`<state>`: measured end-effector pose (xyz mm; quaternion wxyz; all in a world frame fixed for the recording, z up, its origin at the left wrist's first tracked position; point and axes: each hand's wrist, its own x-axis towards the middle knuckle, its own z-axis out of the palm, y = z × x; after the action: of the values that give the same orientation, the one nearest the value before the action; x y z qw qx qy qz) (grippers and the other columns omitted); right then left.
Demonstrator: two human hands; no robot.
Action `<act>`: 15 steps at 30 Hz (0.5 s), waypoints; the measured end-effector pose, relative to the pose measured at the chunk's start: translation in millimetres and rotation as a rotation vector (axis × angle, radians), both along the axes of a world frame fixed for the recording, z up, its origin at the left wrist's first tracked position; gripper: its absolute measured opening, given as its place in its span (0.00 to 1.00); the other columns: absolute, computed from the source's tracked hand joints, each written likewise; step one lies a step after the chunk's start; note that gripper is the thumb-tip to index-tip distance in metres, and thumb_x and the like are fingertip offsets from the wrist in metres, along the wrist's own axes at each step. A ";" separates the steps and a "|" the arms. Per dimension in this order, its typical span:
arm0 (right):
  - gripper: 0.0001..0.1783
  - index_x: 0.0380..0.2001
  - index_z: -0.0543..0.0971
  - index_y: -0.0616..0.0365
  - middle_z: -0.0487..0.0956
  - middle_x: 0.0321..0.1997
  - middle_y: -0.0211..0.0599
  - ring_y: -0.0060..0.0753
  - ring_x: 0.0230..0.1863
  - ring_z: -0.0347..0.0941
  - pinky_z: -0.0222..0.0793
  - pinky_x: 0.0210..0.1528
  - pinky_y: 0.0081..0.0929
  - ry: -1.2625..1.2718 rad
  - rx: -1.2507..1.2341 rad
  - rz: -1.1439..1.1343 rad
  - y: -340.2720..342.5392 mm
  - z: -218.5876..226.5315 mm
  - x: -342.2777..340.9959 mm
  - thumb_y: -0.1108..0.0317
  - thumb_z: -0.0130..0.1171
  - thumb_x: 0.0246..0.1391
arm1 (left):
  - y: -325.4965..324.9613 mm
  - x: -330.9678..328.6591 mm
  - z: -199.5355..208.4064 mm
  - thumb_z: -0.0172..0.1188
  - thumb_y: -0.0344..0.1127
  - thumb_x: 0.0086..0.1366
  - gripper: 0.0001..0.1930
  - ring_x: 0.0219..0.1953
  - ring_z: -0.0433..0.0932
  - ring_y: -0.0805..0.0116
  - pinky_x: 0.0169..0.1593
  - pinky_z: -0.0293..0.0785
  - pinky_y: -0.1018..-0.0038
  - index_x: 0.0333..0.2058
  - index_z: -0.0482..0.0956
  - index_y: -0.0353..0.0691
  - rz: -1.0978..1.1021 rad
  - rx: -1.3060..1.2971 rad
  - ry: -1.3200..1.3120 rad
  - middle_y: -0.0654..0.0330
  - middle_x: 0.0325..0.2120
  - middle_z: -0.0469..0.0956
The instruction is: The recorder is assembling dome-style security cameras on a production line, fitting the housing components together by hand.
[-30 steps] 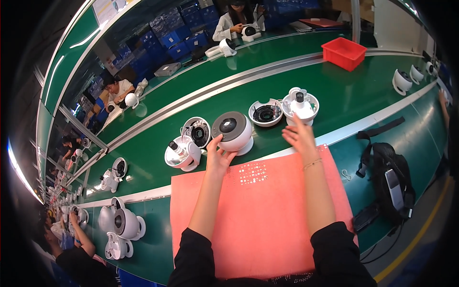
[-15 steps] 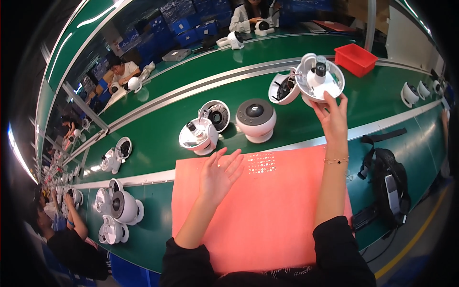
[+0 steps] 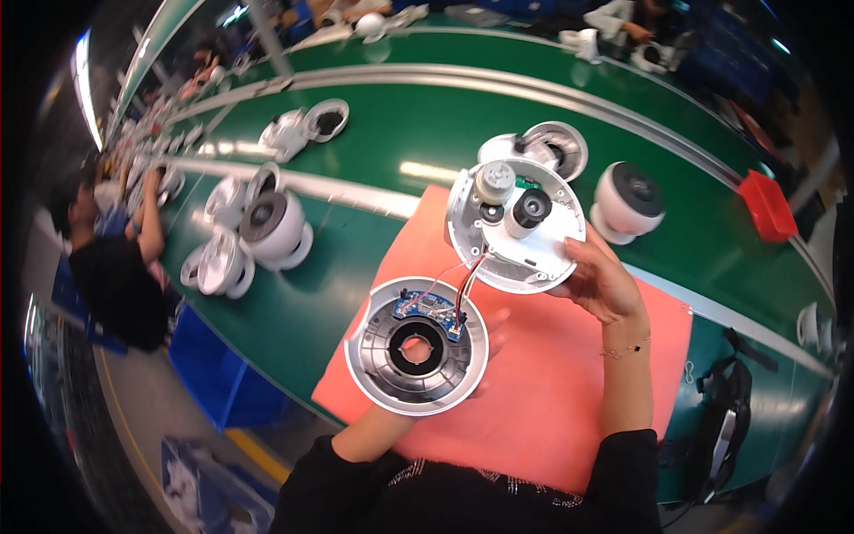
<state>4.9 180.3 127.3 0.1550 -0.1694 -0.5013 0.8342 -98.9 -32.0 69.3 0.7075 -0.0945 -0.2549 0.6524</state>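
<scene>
Plainly, right hand [image 3: 607, 287] clamped fingers [image 3: 589, 255] on lens housing [image 3: 551, 236] wired to shell [image 3: 391, 376]; left hand [image 3: 495, 338] backed shell, its grip unclear.

White base [image 3: 509, 247] wired to round cover [image 3: 416, 383]

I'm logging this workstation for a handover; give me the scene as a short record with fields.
Left hand: beneath the round shell, mostly hidden
Shell interior: blue circuit board
Right hand: holds the white lens half by its rim
Link: thin wires run between the two parts
Below: pink mat
Beyond: dark-topped white unit on the green surface
</scene>
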 end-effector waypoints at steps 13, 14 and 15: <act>0.34 0.52 0.63 0.60 0.74 0.35 0.42 0.24 0.31 0.74 0.72 0.29 0.21 -0.621 0.433 0.476 -6.3 -16.5 -16.4 0.64 0.65 0.41 | -34.8 -11.6 -76.0 0.63 0.47 0.51 0.34 0.48 0.64 0.51 0.50 0.67 0.49 0.54 0.64 0.38 0.375 0.128 0.385 0.54 0.48 0.66; 0.34 0.52 0.63 0.60 0.74 0.35 0.42 0.24 0.31 0.74 0.72 0.29 0.21 -0.626 0.432 0.474 -14.0 -4.5 -13.2 0.64 0.65 0.41 | -35.2 -4.2 -68.9 0.61 0.47 0.53 0.32 0.47 0.62 0.58 0.48 0.67 0.53 0.54 0.64 0.39 0.513 0.051 0.517 0.56 0.49 0.66; 0.34 0.50 0.64 0.61 0.75 0.34 0.43 0.27 0.30 0.74 0.71 0.31 0.24 -0.631 0.826 0.307 -24.9 1.2 -12.3 0.63 0.66 0.40 | -37.3 2.3 -61.8 0.58 0.49 0.56 0.31 0.46 0.62 0.60 0.49 0.66 0.54 0.54 0.64 0.39 0.575 -0.006 0.561 0.57 0.49 0.66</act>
<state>-7.4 155.3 128.5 -0.0731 -0.2614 -0.8287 0.4894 -96.6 -69.3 7.5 0.5381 0.1604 -0.0661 0.8249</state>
